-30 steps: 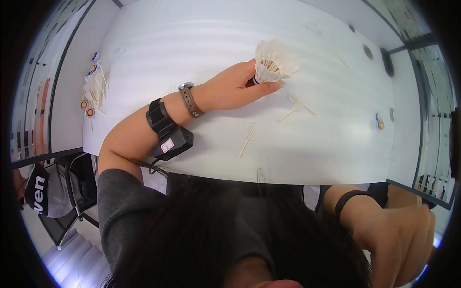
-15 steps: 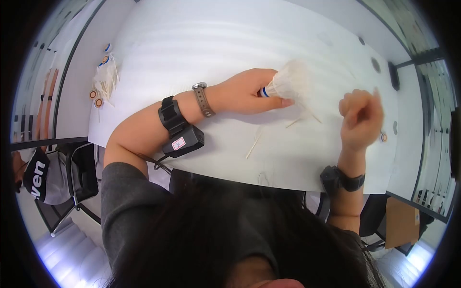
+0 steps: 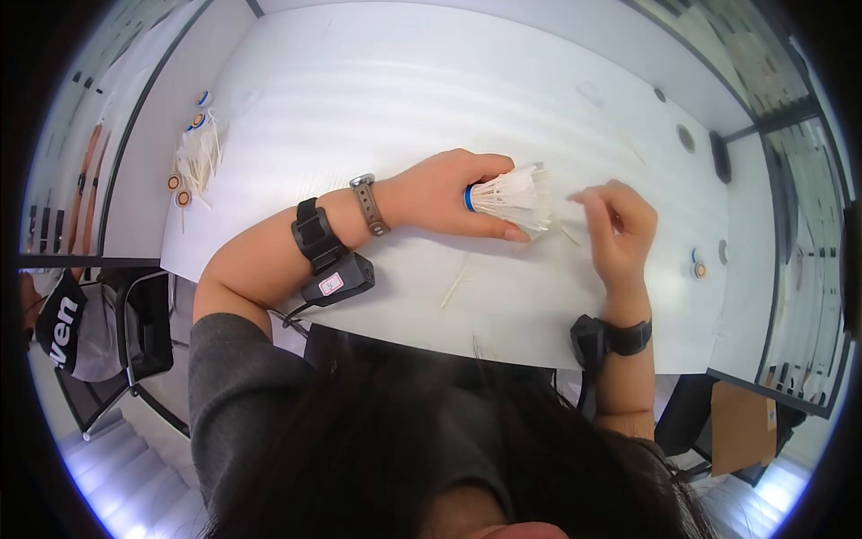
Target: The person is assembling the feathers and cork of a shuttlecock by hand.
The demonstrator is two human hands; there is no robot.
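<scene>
My left hand point(image 3: 453, 196) is wrapped round the cork end of a white feather shuttlecock point(image 3: 521, 196). A blue band circles its base, and the feathers point right. Just beyond the feather tips, my right hand point(image 3: 626, 232) is raised with thumb and forefinger brought together and the other fingers curled. Anything in that pinch is too small or blurred to make out. One loose feather piece point(image 3: 454, 282) lies on the table below the shuttlecock, and another thin bit point(image 3: 570, 236) lies between the two hands.
At the left edge of the white table point(image 3: 359, 81) is a cluster of worn shuttlecocks point(image 3: 199, 154) with bare quills. A round cork base point(image 3: 699, 269) sits on the right. Partition walls border the table, and a dark chair point(image 3: 135, 332) stands at the left.
My left hand has brought the shuttlecock slightly down and left, feathers now turned right. My right hand has moved left and down, close to the feathers. The view has shifted slightly.
</scene>
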